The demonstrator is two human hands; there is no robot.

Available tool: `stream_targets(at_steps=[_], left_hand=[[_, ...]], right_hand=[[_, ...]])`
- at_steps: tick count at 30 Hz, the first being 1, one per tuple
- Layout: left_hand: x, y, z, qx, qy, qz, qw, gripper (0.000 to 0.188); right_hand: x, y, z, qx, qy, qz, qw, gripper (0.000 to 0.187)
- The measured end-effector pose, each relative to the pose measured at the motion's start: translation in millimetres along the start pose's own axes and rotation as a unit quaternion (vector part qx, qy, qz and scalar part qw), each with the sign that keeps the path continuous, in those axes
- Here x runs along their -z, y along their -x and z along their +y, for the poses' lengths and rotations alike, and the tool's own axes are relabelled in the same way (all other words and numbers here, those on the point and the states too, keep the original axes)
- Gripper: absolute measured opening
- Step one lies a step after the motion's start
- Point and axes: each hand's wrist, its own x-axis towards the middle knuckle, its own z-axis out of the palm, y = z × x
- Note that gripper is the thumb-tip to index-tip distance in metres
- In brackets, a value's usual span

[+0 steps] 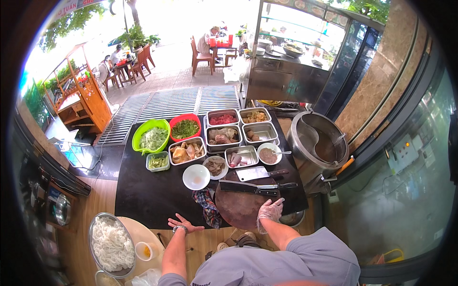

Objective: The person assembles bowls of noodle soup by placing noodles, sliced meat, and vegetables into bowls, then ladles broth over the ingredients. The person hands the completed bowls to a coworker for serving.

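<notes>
My left hand [185, 224], bare with a watch at the wrist, is open with fingers spread, just off the near edge of the black table [143, 205]. It holds nothing. My right hand [270, 210], in a clear plastic glove, is at the right edge of the round wooden chopping board [236, 205], its fingers stretched out and nothing visible in them. Along the board's far side lie dark-handled knives [253, 187] and a cleaver [253, 173]. A patterned cloth [207, 207] is bunched left of the board. Beyond it stands a white bowl [196, 177].
Metal trays of meat [223, 136], a green basket of sliced vegetables [151, 136] and a red basket of chopped greens [185, 127] fill the far side. A divided steel pot [318, 138] stands right. A bowl of white noodles [113, 244] sits lower left.
</notes>
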Motion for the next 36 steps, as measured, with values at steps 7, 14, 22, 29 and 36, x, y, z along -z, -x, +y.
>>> stream_targets(at_steps=[7,14,22,29,36], left_hand=[[8,11,10,0.017,0.014,-0.012,1.0,0.181],[7,11,3,0.027,0.022,-0.006,0.999,0.181],[7,12,10,0.014,0.016,-0.013,1.0,0.181],[8,14,3,0.028,0.024,-0.006,0.999,0.181],[7,14,9,0.022,0.016,-0.009,1.0,0.18]], right_hand=[[1,-3,5,-0.003,0.002,0.008,1.0,0.074],[-4,0,0,0.006,0.007,0.005,1.0,0.074],[3,-3,4,-0.006,0.006,0.003,1.0,0.074],[3,0,-3,-0.007,0.001,-0.008,1.0,0.074],[2,-3,2,-0.012,0.014,-0.004,1.0,0.075]])
